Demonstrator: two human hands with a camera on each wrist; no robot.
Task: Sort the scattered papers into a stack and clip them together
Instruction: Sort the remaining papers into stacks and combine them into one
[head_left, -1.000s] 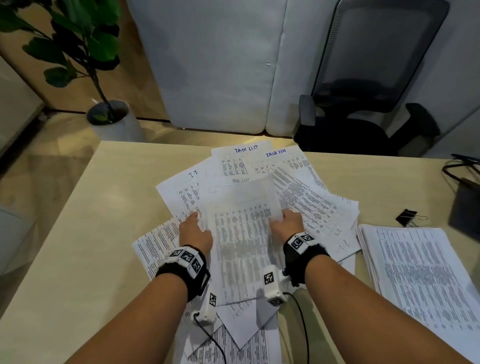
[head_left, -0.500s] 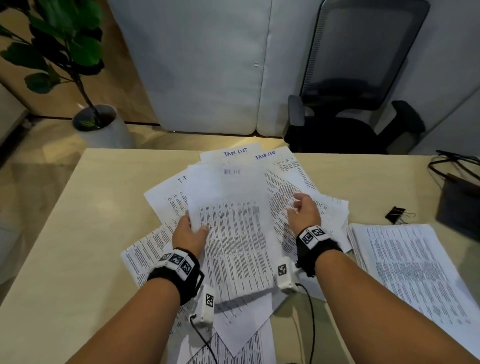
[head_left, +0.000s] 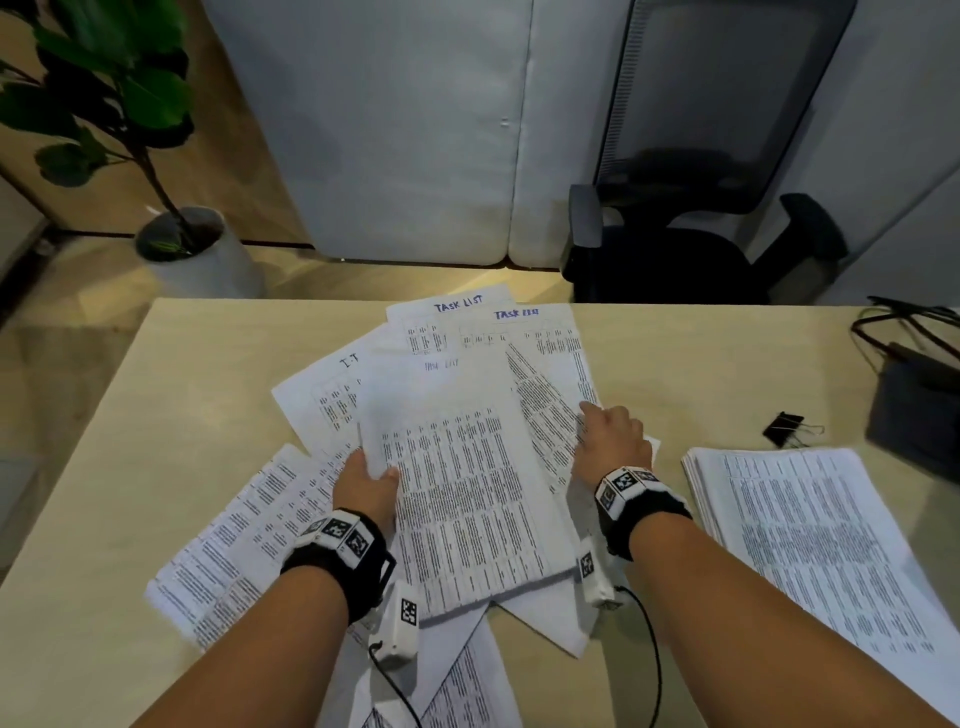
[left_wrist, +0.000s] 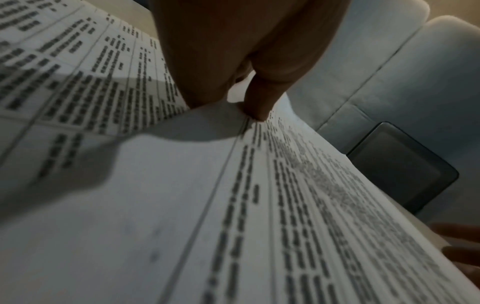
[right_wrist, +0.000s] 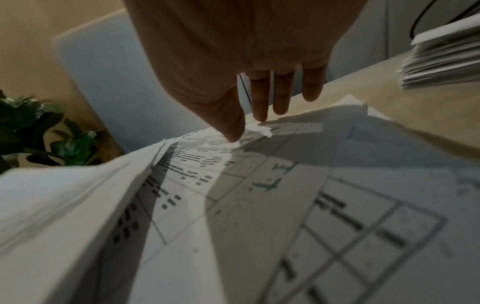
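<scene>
office | desk (head_left: 156, 415) | mesh swivel chair (head_left: 727, 156) | partition panel (head_left: 389, 130) | potted plant (head_left: 171, 228)

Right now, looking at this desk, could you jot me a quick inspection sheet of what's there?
Surface: pale wooden desk, mostly covered by paper in the middle.
Job's things: scattered papers fanned out, several headed "Task list"; a gathered sheaf on top; a black binder clip lying apart on the right.
Clutter: a separate paper stack on the right; a dark object at the right edge, unclear.
Hands: left hand grips the sheaf's left edge; right hand rests fingertips on a loose sheet.
Cables: black cables far right; thin leads from the wrist cameras.
Surroundings: potted plant, office chair, grey partition.
</scene>
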